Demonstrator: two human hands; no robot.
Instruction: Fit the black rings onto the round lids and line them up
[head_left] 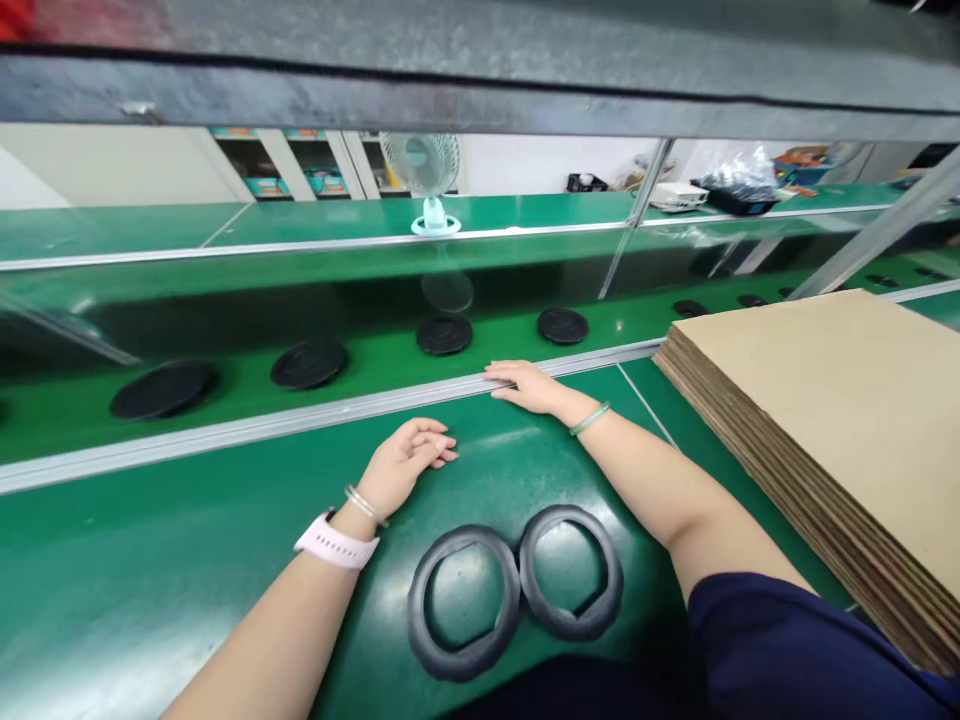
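My left hand (409,462) rests on the green bench (187,560) with its fingers loosely curled and nothing in them. My right hand (527,385) lies flat and open at the metal rail (262,425) along the bench's far edge. Two dark grey rubber rings (463,603) (571,571) lie side by side on the bench between my forearms, touching each other. Beyond the rail, several black round discs (308,363) sit in a row on the green conveyor belt (225,395), the nearest to my right hand being a disc (444,335).
A thick stack of brown cardboard sheets (840,420) fills the bench to my right. A small white fan (425,180) stands on the far green shelf. Metal struts (637,225) cross the belt. Boxes and bags (739,190) sit at the far right.
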